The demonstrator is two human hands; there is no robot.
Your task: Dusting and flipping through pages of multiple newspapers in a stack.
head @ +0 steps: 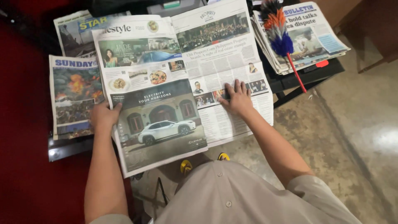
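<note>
An open newspaper [174, 83] lies spread in two pages over a low dark rack [306, 76], and it is the landmark for everything here. The left hand [103, 117] is at the left edge of the open newspaper, about at the middle of its height. The fingers are closed on this edge, with the thumb [116, 107] on top of the page that shows a white car; the other fingers are under the paper and hidden. The right hand [236, 97] lies flat on the right page, near the fold, with the fingers [238, 86] spread apart and pressing down on the printed columns. It grips nothing; the paper is only under its palm.

The lower part of the left page hangs past the front of the rack, over the floor [356, 124].

To the left of the open newspaper, partly under it, lies a folded newspaper [72, 95] with a picture of fire. Behind this one, another folded newspaper [74, 35] is partly covered as well. To the right of the open newspaper there is a stack of newspapers [311, 37], just beside it, and a feather duster [280, 35] with a red handle rests across this stack.
</note>
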